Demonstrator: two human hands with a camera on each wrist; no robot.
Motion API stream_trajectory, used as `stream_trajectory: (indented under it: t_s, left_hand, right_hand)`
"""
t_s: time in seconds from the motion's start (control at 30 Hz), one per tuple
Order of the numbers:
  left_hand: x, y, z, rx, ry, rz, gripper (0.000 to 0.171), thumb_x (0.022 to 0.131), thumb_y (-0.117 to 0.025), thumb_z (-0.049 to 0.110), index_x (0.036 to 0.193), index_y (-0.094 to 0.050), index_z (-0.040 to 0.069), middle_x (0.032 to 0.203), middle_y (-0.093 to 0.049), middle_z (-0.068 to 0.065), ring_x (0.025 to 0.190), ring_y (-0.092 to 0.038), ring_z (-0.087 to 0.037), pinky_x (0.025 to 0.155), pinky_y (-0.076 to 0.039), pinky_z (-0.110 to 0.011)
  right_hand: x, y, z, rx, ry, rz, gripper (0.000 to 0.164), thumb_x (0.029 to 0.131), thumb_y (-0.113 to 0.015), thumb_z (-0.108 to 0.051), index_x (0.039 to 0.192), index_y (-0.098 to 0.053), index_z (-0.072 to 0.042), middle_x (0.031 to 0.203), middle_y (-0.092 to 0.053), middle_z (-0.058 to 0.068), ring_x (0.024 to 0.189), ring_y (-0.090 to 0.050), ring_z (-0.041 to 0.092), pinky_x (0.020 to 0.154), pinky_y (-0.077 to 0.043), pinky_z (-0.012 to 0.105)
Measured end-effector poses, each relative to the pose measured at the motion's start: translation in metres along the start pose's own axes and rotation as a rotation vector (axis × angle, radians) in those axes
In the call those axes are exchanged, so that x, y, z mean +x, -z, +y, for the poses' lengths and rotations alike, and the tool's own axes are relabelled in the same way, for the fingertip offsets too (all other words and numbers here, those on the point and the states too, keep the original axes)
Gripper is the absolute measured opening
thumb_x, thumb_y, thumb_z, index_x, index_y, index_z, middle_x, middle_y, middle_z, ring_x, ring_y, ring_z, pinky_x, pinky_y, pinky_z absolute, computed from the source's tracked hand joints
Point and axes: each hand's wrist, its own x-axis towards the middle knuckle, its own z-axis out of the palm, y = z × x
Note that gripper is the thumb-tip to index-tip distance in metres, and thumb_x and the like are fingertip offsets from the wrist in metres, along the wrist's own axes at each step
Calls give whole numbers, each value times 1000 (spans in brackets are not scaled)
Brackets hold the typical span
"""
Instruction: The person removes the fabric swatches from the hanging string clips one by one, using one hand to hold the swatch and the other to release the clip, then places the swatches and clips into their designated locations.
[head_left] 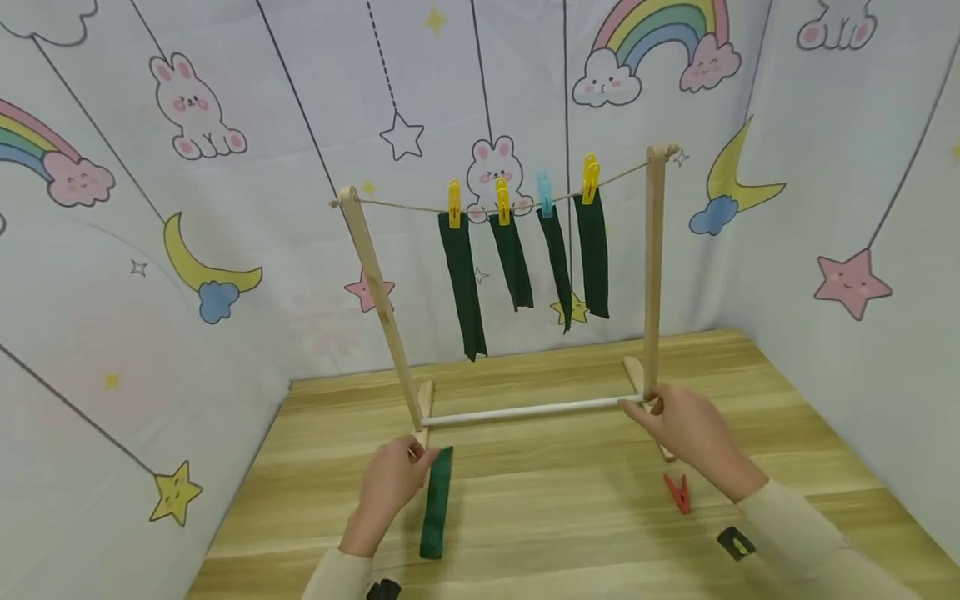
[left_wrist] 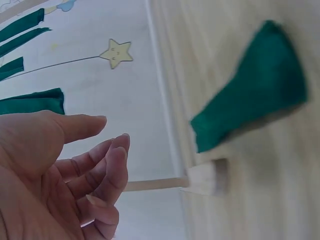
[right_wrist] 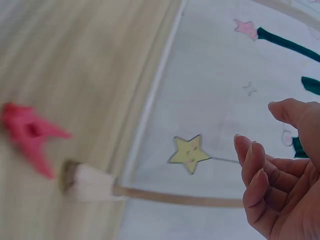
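My left hand (head_left: 396,477) hovers by the left foot of a small wooden drying rack, its fingers loosely bent, with nothing between thumb and fingertips in the left wrist view. Just right of it, a dark green cloth strip (head_left: 437,508) lies on the table. My right hand (head_left: 686,429) is at the base of the right post (head_left: 654,275), thumb and fingers apart and holding nothing in the right wrist view. A red clothespin (head_left: 677,493) lies below that hand. Several green strips, such as the leftmost one (head_left: 463,287), hang from the string by yellow clothespins (head_left: 454,205) and a blue clothespin (head_left: 544,195).
A white rod (head_left: 536,409) joins the two posts low down, near the wooden tabletop (head_left: 555,500). The left post (head_left: 381,304) leans in view. Behind stands a white cloth backdrop (head_left: 300,167) printed with rabbits, stars and rainbows. A small black object (head_left: 737,543) is beside the right sleeve.
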Motion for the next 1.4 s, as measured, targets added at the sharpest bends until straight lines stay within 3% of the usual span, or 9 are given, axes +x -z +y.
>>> stream_trajectory:
  t_s: [0.2,0.37,0.53,0.7,0.93,1.2,1.4]
  left_hand:
    - [27,13,23,1,8,56,28,98,-66,35,87,-69,9,69,-63,2,51,-53,-12,45,-42,-31]
    - [38,14,27,-18,-43,88,30,98,-67,34,108,-68,6,89,-72,-5,66,-63,-17,56,-49,-34]
    - [50,16,34,-138,-98,84,43,97,-68,30,130,-57,4,113,-70,-14,82,-69,-24,62,-54,-37]
    - [62,23,43,-286,-128,80,50,98,-67,28,140,-49,5,127,-63,-16,88,-67,-27,64,-54,-38]
    - [76,31,50,-390,-159,66,53,100,-64,30,144,-43,8,134,-58,-14,87,-68,-25,66,-55,-35]
    - [92,37,52,-455,-226,60,57,101,-63,25,148,-36,7,136,-57,-15,86,-69,-32,66,-53,-30]
    - [99,40,58,-462,-249,56,63,102,-61,28,153,-29,10,139,-55,-13,89,-69,-31,71,-55,-36]
  right_hand:
    - [29,13,-21,10,119,139,46,93,-71,-39,97,-73,7,77,-72,10,57,-64,18,55,-54,39]
    - [47,22,-32,56,160,155,43,94,-70,-39,100,-73,4,84,-74,12,69,-69,26,63,-55,44]
    - [66,31,-49,102,208,161,40,94,-70,-39,100,-73,1,88,-74,11,77,-69,27,68,-55,45]
    - [85,37,-71,132,287,162,37,94,-71,-37,100,-73,-1,91,-73,10,65,-66,19,64,-54,39]
    - [103,48,-95,154,396,186,34,93,-73,-33,102,-72,-1,95,-74,10,55,-57,12,55,-48,32]
    - [119,54,-121,367,538,128,29,93,-74,-21,113,-70,-1,107,-72,8,51,-57,10,48,-45,28]
    - [127,61,-143,385,597,186,36,91,-76,-16,122,-66,1,99,-70,10,51,-60,6,49,-47,25]
